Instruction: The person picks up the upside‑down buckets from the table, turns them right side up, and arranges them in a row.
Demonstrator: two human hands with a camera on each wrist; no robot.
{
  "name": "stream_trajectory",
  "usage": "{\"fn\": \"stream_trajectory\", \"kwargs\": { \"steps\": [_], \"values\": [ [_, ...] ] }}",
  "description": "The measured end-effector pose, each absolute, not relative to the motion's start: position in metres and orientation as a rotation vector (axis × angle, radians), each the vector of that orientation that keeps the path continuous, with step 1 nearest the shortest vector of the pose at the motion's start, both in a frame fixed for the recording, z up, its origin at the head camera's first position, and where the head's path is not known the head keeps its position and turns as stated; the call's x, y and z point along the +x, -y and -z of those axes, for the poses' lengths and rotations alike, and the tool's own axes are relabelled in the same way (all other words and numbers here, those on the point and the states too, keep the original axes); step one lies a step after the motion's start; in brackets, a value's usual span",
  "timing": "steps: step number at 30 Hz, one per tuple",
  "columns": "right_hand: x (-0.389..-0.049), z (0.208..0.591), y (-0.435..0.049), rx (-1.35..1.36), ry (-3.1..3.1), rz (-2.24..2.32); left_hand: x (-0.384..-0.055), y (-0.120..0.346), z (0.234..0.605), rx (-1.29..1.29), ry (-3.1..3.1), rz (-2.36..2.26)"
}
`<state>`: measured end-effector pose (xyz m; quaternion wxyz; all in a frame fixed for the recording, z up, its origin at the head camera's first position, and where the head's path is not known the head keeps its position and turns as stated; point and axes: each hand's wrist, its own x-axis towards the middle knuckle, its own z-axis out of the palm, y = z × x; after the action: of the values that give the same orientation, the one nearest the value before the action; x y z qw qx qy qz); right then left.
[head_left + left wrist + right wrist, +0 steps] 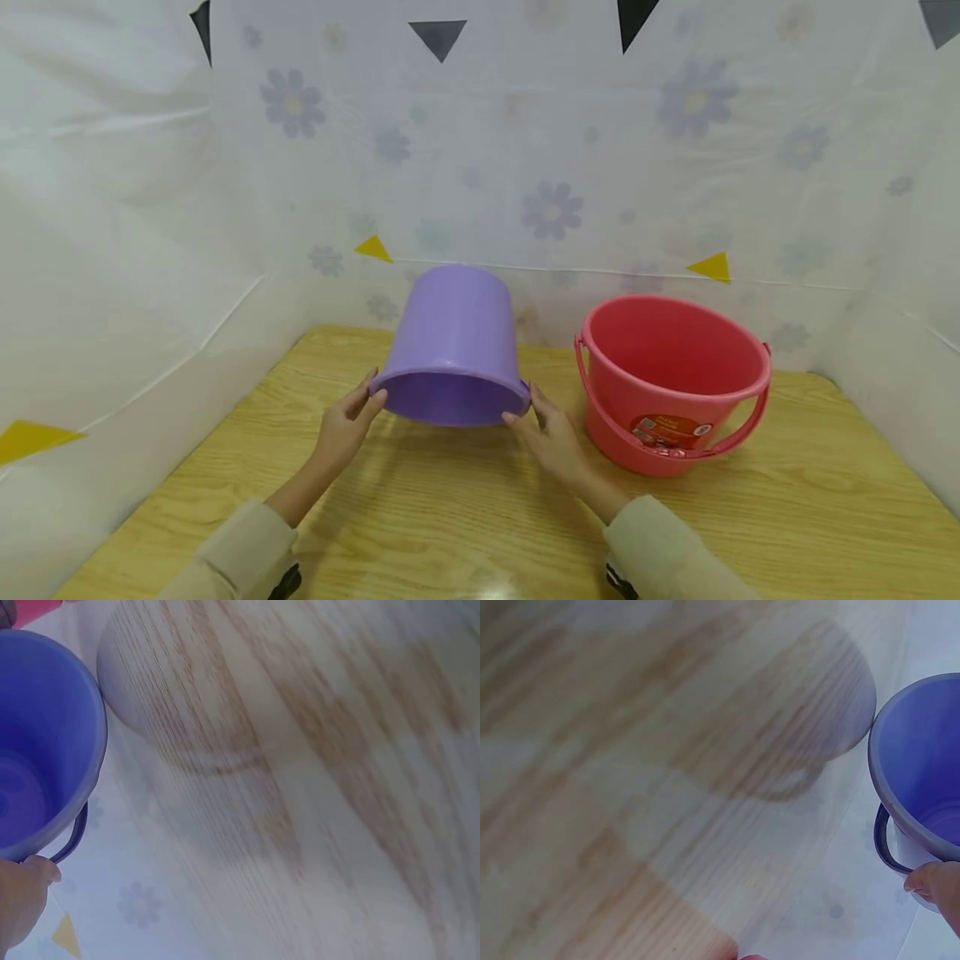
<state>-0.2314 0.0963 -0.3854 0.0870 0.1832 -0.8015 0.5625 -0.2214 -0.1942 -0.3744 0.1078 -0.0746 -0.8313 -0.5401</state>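
A purple bucket (pixel 457 325) is tipped in the head view, its base up and its mouth turned down toward the person. The left hand (pixel 347 429) pinches the rim on the left side, thumb in front. On the opposite side the right hand (pixel 553 442) grips the rim with thumb and fingers. Both wrist views look into the mouth of the purple bucket (pixel 45 735), where a dark loop of handle (pixel 883 840) shows beside the rim. To the right of it a red bucket (pixel 630 417) stands upright, its handle hanging down in front.
The wood-grain table (pixel 450 517) shows a reflection of the purple bucket. White flowered sheeting (pixel 480 150) hangs behind and at both sides, with yellow triangles (pixel 711 267) on it. A label (pixel 670 431) is on the red bucket's front.
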Motion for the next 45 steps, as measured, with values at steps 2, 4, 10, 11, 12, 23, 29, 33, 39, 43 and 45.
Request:
{"fn": "stream_trajectory", "kwargs": {
  "steps": [2, 4, 10, 11, 12, 23, 29, 33, 39, 43, 45],
  "values": [
    [-0.231, 0.387, -0.097, 0.538, 2.402, -1.694, -0.221, 0.195, 0.374, -0.228, 2.445, 1.590],
    [-0.230, 0.387, -0.097, 0.542, 2.413, -1.708, -0.220, 0.195, 0.374, -0.233, 2.444, 1.595],
    [-0.229, 0.388, -0.099, 0.584, 2.422, -1.731, -0.221, 0.196, 0.371, -0.234, 2.431, 1.612],
    [-0.229, 0.388, -0.100, 0.596, 2.420, -1.730, -0.221, 0.196, 0.371, -0.233, 2.431, 1.616],
    [-0.229, 0.388, -0.100, 0.608, 2.416, -1.728, -0.221, 0.196, 0.370, -0.229, 2.434, 1.617],
    [-0.227, 0.390, -0.099, 0.645, 2.432, -1.731, -0.223, 0.196, 0.369, -0.229, 2.379, 1.646],
    [-0.224, 0.388, -0.097, 0.712, 2.403, -1.664, -0.223, 0.200, 0.368, -0.271, 2.374, 1.638],
    [-0.224, 0.384, -0.097, 0.775, 2.391, -1.602, -0.224, 0.202, 0.364, -0.329, 2.339, 1.634],
    [-0.226, 0.380, -0.098, 0.848, 2.347, -1.490, -0.226, 0.204, 0.357, -0.447, 2.243, 1.679],
    [-0.228, 0.377, -0.098, 0.873, 2.330, -1.431, -0.226, 0.205, 0.354, -0.451, 2.227, 1.686],
    [-0.228, 0.375, -0.098, 0.876, 2.335, -1.405, -0.225, 0.205, 0.352, -0.432, 2.230, 1.689]
  ]
}}
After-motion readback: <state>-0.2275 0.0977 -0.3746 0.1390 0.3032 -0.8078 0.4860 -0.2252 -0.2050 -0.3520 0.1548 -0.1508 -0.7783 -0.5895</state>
